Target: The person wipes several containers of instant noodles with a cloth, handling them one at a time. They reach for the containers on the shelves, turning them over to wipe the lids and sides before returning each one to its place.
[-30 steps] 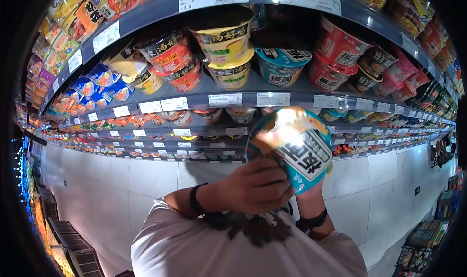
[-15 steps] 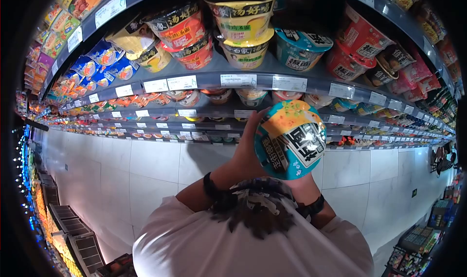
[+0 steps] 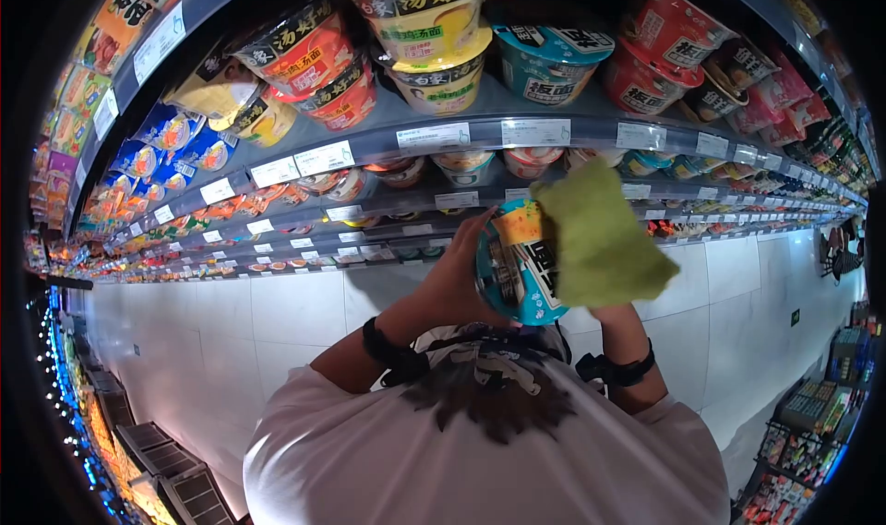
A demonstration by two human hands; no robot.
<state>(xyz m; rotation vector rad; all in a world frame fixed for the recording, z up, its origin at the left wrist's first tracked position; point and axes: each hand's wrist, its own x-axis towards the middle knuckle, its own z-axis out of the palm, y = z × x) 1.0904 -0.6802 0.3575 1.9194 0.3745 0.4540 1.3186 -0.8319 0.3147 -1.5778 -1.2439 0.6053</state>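
My left hand (image 3: 454, 280) is wrapped round the side of a teal instant noodle cup (image 3: 524, 285), whose printed lid faces up toward me. A yellow-green cloth (image 3: 604, 239) covers the right part of the lid. My right hand (image 3: 611, 314) is behind the lower edge of the cloth, holding it against the cup; most of its fingers are hidden. Both wrists wear black bands.
A shelf (image 3: 383, 140) with price tags curves ahead of me. On it stand stacked yellow noodle cups (image 3: 434, 87), a teal noodle cup (image 3: 551, 68) and red noodle cups (image 3: 646, 77). Lower shelves hold more packages. Pale floor tiles (image 3: 212, 308) lie below.
The green cloth has come into view over the right part of the lid, brought by my right hand. The cup has shifted slightly left, and the view has turned a little.
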